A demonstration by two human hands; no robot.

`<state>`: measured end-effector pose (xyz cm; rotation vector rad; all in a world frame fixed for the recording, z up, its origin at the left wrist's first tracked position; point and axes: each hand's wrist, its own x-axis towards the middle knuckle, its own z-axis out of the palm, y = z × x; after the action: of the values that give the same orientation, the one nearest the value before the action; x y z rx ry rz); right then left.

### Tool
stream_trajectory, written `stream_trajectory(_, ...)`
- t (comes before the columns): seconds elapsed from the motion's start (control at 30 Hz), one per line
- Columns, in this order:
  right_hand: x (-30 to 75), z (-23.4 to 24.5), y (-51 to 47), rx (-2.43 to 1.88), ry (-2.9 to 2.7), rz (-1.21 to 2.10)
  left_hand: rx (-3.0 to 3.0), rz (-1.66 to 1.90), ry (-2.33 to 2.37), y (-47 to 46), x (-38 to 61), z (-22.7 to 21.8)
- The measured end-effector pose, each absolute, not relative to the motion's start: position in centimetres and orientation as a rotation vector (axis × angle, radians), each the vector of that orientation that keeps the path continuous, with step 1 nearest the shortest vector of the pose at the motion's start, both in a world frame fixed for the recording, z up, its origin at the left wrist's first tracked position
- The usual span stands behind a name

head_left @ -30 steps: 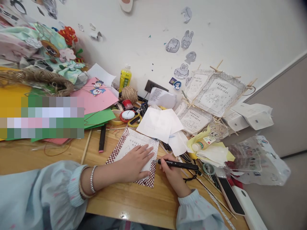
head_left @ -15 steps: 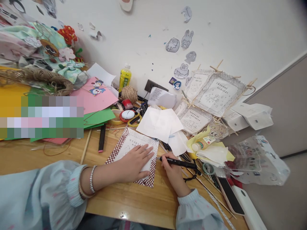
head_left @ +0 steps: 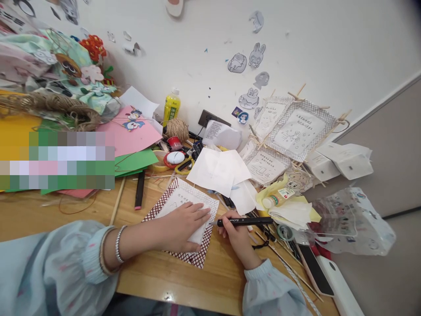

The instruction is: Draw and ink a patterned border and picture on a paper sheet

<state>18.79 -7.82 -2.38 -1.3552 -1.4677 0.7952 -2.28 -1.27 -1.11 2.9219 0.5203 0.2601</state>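
Patterned card (head_left: pixel 171 210) flat on the worktop (head_left: pixel 141 274), under the left hand (head_left: pixel 186 226), black pen (head_left: pixel 248 221) at its right border.

Left grip open, palm down, fingers slightly spread, nothing held; right hand (head_left: pixel 234 230) grip closed round the pen, tip pointing left; whether it touches the paper, hard to say from here. Card's lattice border dark red at left and lower right, pale along the top; white sheets (head_left: pixel 213 169) just beyond, capped marker (head_left: pixel 140 191) to the left.

Passage along table (head_left: pixel 158 278) front, nearside of patterned sheet (head_left: pixel 173 205); white papers (head_left: pixel 210 169) obstruct far side.
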Motion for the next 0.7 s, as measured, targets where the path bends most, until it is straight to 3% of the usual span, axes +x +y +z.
stream_trajectory(0.17,18.59,-2.04,-7.97,-1.338,-1.453,0.850,2.914,0.387,0.480,-1.26,-2.12,-1.19)
stream_trajectory(0.7,18.33,-1.81,-8.00,-1.403,-1.493,0.822,2.937,0.329,0.502,-1.42,-2.05,-1.43)
